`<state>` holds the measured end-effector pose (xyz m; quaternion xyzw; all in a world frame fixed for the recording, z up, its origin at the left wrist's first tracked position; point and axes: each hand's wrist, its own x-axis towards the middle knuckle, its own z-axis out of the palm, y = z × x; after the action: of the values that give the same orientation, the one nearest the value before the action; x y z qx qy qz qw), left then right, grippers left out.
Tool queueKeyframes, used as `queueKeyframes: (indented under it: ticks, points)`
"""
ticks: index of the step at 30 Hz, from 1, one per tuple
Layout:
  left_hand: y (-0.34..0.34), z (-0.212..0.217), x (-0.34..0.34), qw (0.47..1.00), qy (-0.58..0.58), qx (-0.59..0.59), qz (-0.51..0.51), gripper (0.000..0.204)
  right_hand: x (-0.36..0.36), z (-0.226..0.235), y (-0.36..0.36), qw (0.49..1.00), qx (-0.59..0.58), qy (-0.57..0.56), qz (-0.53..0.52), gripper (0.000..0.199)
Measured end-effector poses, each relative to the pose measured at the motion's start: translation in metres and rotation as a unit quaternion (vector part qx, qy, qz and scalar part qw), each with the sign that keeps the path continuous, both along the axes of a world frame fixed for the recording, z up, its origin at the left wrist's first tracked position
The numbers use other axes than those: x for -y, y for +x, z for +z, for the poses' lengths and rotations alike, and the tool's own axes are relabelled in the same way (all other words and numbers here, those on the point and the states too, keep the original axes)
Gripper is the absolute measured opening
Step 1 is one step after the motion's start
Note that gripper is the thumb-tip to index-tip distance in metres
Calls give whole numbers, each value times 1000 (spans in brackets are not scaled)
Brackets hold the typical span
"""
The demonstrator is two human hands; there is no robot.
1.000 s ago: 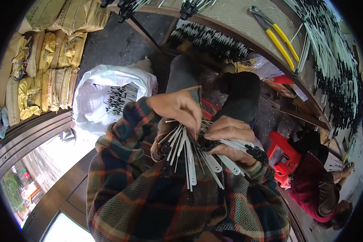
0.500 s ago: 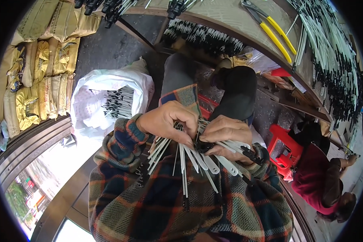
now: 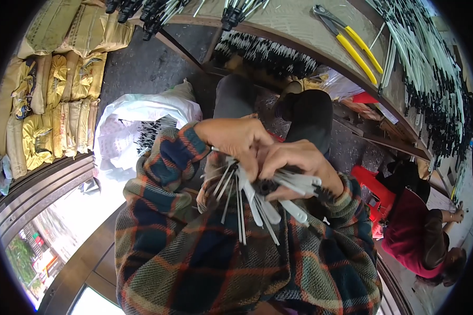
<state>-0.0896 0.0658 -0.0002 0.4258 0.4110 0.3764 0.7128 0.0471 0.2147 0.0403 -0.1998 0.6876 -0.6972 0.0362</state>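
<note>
Head view: both hands clasped one bundle of thin white rods at frame centre.

Left hand [image 3: 234,139] and right hand [image 3: 294,165] gripped the bundle of white rods [image 3: 247,202] (ends fanned downward), above plaid sleeves [image 3: 194,236].

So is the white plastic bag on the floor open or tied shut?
Open. The white plastic bag gapes at its mouth, and dark rods show inside it.
</note>
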Motion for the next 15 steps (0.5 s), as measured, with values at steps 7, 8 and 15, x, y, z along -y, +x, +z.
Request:
queueKeyframes:
  ticks: [7, 8, 15]
  points:
    - [42, 21, 56, 662, 218, -207, 687, 17, -8, -22, 7, 943, 182, -87, -266, 25]
    - [61, 29, 59, 673, 245, -243, 654, 21, -2, -22, 4, 931, 194, -67, -303, 24]
    - [111, 26, 32, 673, 122, -399, 611, 45, 34, 6, 6, 937, 158, -57, -306, 24]
